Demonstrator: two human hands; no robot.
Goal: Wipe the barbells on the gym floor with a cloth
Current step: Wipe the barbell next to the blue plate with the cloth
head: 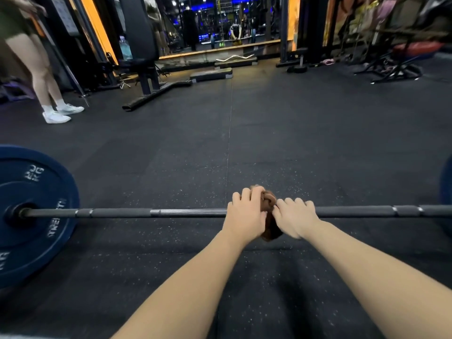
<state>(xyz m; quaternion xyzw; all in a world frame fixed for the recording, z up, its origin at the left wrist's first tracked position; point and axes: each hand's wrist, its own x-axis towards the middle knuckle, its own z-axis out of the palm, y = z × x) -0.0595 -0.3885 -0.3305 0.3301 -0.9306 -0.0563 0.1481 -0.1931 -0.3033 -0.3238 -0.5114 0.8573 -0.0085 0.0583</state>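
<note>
At mid-bar, we clenched our left hand (245, 214) on the brown cloth (270, 204) over the barbell (122, 212); our right hand (296, 216) gripped the bare shaft alongside, probably steadying it.

blue plate (41, 211), "KG", partly "TRENGTH"

We count one barbell (117, 212), lying from 9 to 3 o'clock; two blue plates (36, 211) on it, one at 9 and the other plate (446, 187) at 3, cut by the edge; one brown cloth (270, 226); two hands near 6 o'clock, the left hand (245, 216) and the right hand (296, 216); one standing person (36, 57) at 10 o'clock, with two white shoes (56, 117); one curl bar (234, 58), one step platform (211, 74) and one water bottle (125, 48) toward 12.
</note>
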